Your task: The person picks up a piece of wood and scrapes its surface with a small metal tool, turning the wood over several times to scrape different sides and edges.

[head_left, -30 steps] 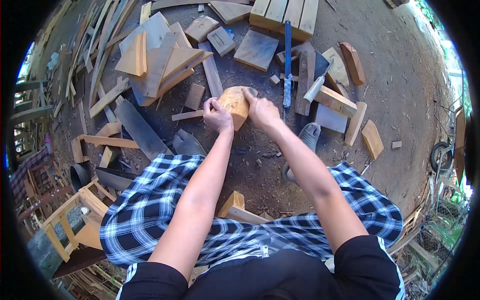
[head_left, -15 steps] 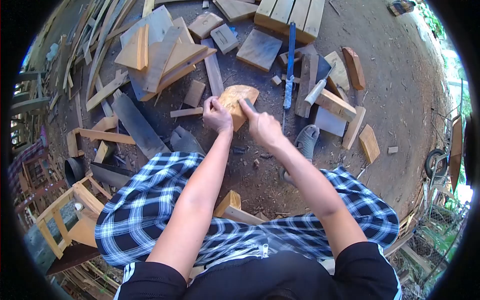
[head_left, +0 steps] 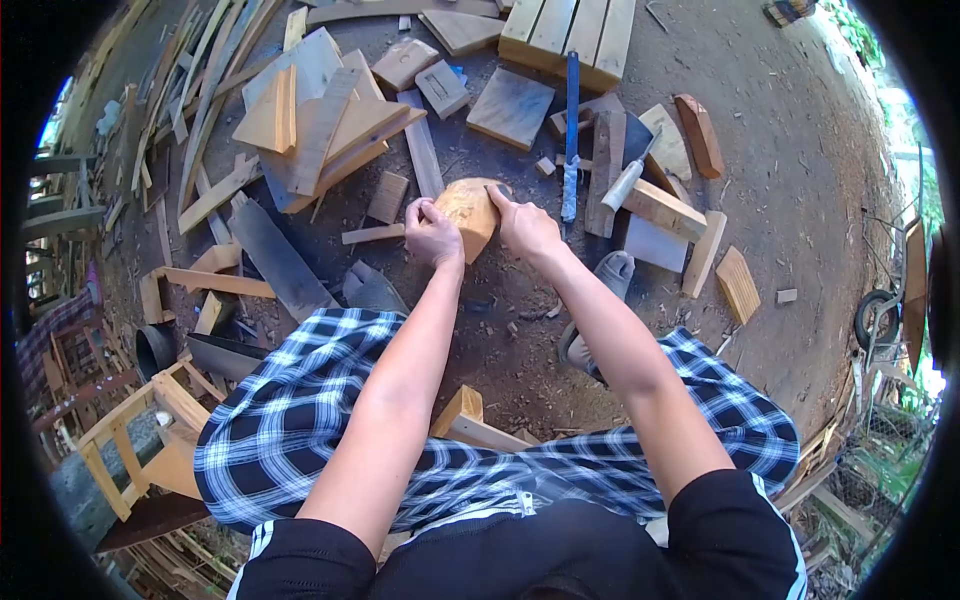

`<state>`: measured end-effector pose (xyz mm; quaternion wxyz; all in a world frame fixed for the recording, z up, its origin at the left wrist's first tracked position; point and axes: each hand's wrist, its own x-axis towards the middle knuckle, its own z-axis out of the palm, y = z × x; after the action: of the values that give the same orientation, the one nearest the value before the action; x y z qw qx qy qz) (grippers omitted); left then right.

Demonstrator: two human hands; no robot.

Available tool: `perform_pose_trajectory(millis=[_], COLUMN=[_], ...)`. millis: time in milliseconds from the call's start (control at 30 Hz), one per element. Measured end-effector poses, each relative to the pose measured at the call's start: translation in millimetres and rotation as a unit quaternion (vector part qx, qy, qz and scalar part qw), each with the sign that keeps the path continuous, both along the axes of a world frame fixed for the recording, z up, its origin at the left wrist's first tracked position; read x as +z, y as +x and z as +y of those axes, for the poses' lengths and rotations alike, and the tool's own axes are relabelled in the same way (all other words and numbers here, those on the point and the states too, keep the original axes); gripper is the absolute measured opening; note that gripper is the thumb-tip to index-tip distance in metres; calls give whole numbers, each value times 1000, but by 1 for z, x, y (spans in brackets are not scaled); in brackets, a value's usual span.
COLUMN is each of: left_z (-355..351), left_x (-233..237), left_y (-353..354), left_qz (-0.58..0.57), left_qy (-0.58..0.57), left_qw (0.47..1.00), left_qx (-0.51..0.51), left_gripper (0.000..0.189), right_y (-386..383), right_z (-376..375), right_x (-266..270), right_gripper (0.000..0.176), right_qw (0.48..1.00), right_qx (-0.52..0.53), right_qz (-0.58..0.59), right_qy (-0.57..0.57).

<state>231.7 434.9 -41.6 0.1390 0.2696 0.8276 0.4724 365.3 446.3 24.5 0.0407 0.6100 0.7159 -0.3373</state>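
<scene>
A light wooden block (head_left: 468, 212) with a rounded top is held up between my hands, over the dirt floor. My left hand (head_left: 433, 234) grips its left side with the fingers curled. At its upper right edge is my right hand (head_left: 524, 222), closed with the index finger pointing along a small dark tool, mostly hidden in the hand. The tool's tip touches the top of the block.
A blue-handled saw (head_left: 571, 135) and a pale-handled tool (head_left: 625, 184) lie beyond my right hand. Wood pieces are piled (head_left: 330, 130) at upper left. A slatted wooden piece (head_left: 570, 35) stands at the top. My shoes flank the work.
My right hand has shifted slightly up and left along the block's edge, and less of the dark tool shows. The view has moved slightly.
</scene>
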Motion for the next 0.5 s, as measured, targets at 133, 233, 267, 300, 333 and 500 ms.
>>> perform_pose_trajectory(millis=[133,233,267,300,333,500], left_z=[2,-3,-1,1,-2,3], left_x=[-8,-2,2,6,4,-9], left_y=[-1,-4,-2,-1,-1,-1], left_qz=[-14,1,3,4,4,-22], left_qy=[19,-10,-15,-18,-18,24], left_qw=[1000,1000,1000,1000,1000,999], left_qx=[11,-1,0,1,3,-3], left_gripper=[19,19,19,18,18,17], right_y=[-8,-8,-5,-4,-3,-10], right_z=[-8,-24,-19,-7,5,-2], right_x=[8,24,20,13,3,5], right_gripper=[63,66,64,63,61,61], right_qw=[1000,999,999,1000,1000,1000], right_qx=[-3,45,43,22,0,7], right_qz=[15,15,18,8,-3,-1], right_qy=[7,-1,5,-5,-15,6])
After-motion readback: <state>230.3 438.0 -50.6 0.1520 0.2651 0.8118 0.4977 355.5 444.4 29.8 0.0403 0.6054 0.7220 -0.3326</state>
